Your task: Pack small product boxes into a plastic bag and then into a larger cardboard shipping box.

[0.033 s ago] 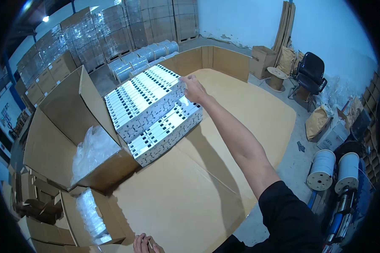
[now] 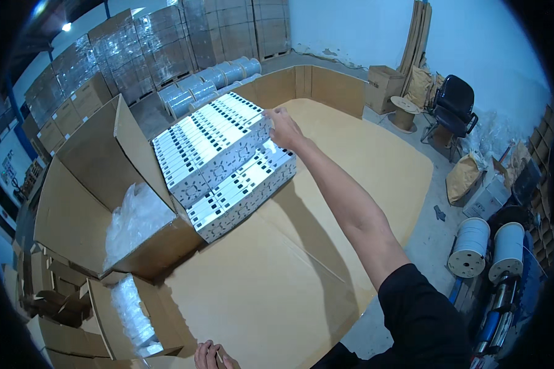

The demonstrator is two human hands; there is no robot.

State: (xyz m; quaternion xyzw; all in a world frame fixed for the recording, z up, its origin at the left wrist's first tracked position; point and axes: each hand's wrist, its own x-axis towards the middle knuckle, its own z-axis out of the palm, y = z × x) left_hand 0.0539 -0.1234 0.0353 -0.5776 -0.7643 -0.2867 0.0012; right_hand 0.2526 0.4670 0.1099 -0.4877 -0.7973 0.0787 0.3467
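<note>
White long narrow boxes [image 2: 209, 132] with dark square marks and grey-patterned ends stand in tight rows on the cardboard-topped table [image 2: 375, 166], stacked in a step. The lower layer [image 2: 243, 190] juts out toward me. My right hand [image 2: 284, 129] reaches out to the far right end of the upper row. Its fingers are bent and closed on the end box there; the fingertips are partly hidden. At the lower edge my left hand [image 2: 214, 357] shows only in part, beside the small open carton. Its fingers are curled together, and what they hold, if anything, is hidden.
Left of the boxes stands a large open carton [image 2: 160, 249] with clear plastic bags [image 2: 135, 218]. Nearer is a smaller carton [image 2: 166, 317] holding plastic-wrapped pieces [image 2: 132, 313]. A cardboard wall [image 2: 335, 92] borders the table's far side. A black chair [image 2: 454, 104] and white cable spools [image 2: 468, 246] stand right.
</note>
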